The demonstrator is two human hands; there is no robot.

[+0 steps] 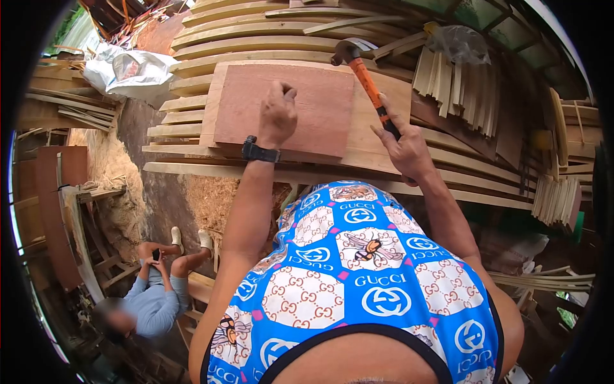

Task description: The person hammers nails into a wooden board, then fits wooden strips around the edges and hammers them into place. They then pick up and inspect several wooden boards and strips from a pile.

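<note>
Seated person [157, 297] lower left, white sack [131, 72] above, bundled slats [457, 86] right.

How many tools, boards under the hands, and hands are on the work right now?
Orange-handled claw hammer: 1, in the right hand
Reddish flat wooden panel: 1, under the left hand
Pale wooden board beneath it: 1
Hands: 2
Total: 5

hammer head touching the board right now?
No. The hammer is raised in the right hand, its head clear of the reddish board.
</note>
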